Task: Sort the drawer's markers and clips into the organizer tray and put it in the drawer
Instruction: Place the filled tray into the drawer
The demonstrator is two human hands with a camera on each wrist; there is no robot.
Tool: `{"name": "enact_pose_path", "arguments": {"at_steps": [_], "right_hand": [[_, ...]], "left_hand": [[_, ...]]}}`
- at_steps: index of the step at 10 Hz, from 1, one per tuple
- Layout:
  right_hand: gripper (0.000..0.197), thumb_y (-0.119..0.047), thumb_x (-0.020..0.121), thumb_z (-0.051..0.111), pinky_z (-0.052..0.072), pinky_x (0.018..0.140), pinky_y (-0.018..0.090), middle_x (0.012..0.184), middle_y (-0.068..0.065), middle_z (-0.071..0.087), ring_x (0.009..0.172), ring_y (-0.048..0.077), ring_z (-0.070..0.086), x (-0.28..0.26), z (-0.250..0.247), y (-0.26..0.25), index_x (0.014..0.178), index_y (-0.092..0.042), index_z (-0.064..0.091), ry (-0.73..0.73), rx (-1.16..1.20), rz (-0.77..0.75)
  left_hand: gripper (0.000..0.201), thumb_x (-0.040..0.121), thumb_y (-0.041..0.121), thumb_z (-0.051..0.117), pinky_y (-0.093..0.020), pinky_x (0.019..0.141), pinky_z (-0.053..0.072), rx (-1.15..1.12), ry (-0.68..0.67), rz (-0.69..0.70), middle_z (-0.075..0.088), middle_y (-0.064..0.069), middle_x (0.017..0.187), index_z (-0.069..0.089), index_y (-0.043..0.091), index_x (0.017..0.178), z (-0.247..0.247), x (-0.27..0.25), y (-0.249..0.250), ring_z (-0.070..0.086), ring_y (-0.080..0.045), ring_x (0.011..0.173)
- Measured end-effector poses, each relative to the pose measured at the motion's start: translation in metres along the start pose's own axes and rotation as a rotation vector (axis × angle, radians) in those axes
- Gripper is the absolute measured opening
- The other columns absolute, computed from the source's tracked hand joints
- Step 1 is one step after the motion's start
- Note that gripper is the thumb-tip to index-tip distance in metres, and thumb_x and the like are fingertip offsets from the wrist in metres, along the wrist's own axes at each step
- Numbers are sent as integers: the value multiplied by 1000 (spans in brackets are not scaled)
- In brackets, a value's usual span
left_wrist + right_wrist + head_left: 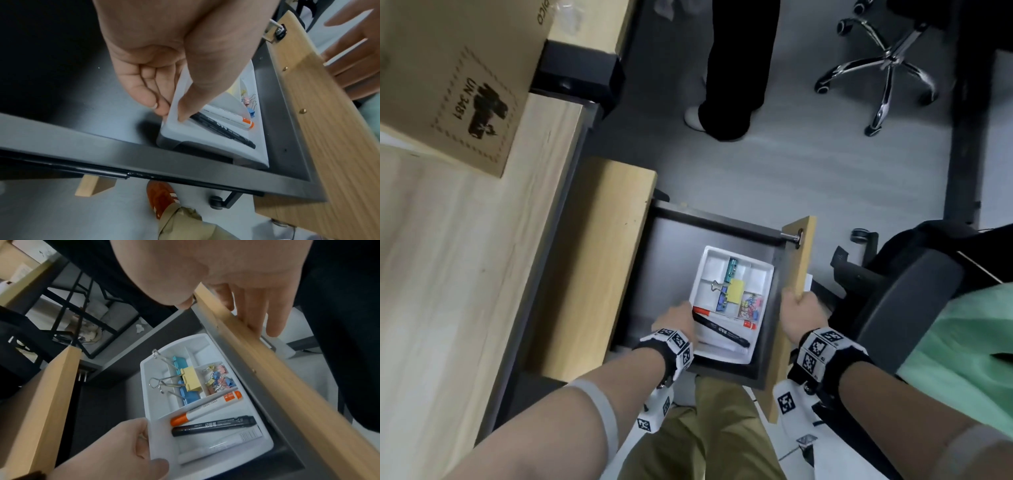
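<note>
Printed "UN 3481" inside a dashed border on the cardboard box [453, 102]. Printed "记号笔" and "PERMANENT MARKER" in white along the black marker [213, 425]. Small lettering on the orange-capped white marker [207, 407], too blurred to read.

Our left hand [677, 320] reaches toward twelve o'clock, thumb over and fingers [144, 91] curled beneath what it pinches. At its three o'clock, our right hand [800, 317] also points to twelve, thumb on one face, fingers [255, 311] straight on the other. Both forearms run in from six o'clock.
</note>
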State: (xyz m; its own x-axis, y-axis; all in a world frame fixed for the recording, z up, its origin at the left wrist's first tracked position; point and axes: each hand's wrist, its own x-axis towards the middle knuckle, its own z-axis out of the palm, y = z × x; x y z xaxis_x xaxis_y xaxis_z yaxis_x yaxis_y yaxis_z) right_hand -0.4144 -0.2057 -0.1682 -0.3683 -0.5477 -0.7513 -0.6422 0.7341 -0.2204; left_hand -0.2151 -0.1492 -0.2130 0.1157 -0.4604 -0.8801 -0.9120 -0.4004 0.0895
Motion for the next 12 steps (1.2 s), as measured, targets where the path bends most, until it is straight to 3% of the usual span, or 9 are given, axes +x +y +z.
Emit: {"name": "enact_pose_path", "arguments": {"at_steps": [2,4,5,6,8,9,10,11,12], "right_hand": [[56,-45,102,35,34,75,34,121,23,58,88,29,48,-8,11,-4,134,1,43,27,25,19],[73,-59,98,29,37,99,43,139,25,51,124,39,50,-29,24,-31,141,-1,41,-1,82,25],[78,-63,96,26,37,100,42,142,23,49,125,37,50,-47,39,-51,143,-1,41,-48,140,25],[84,-66,95,22,32,108,42,152,21,39,135,36,43,-68,61,-78,149,-2,32,-149,162,-12],[94,-80,85,17,33,114,47,151,13,43,134,32,45,-105,120,-134,149,-14,38,-386,181,-95],[104,-92,64,29,33,113,51,150,2,44,134,25,44,-101,160,-147,144,-28,43,-474,273,-46],[77,-84,76,38,47,96,45,120,4,63,110,22,59,-133,167,-170,117,-23,59,-546,328,0],[60,-69,89,30,51,85,39,90,8,62,83,23,60,-143,168,-173,100,-19,61,-509,140,-47],[95,-78,66,28,48,95,44,116,17,64,103,35,63,-138,172,-165,124,-9,57,-459,-239,-211]], "left_hand": [[36,87,4,56,-41,88,52,-21,-40,-8,63,-13,117,46,8,121,5,-11,-13,63,-32,107],[52,89,31,58,-35,82,55,-144,39,-108,61,-9,118,40,5,130,2,-46,-36,65,-27,104],[31,91,36,51,-30,67,49,-53,-43,-22,60,-2,89,55,11,108,1,-69,-53,65,-23,85],[34,93,39,48,-30,59,41,10,-49,23,51,1,67,52,13,71,5,-88,-75,47,-14,56],[32,95,27,50,-32,64,49,-174,-200,-10,64,-8,83,65,4,111,28,-115,-112,66,-27,88],[28,93,25,49,-29,56,43,-273,-199,-54,57,-6,78,65,5,105,28,-129,-130,62,-28,80],[22,94,31,49,-29,61,43,-312,-169,-58,57,-7,88,59,12,97,32,-140,-144,55,-25,77],[26,96,26,46,-30,56,38,-305,-167,-48,53,-6,82,62,6,100,26,-153,-158,49,-21,69],[34,98,22,41,-30,52,39,-403,-142,13,50,-8,73,61,-2,112,11,-184,-176,47,-20,60]]}}
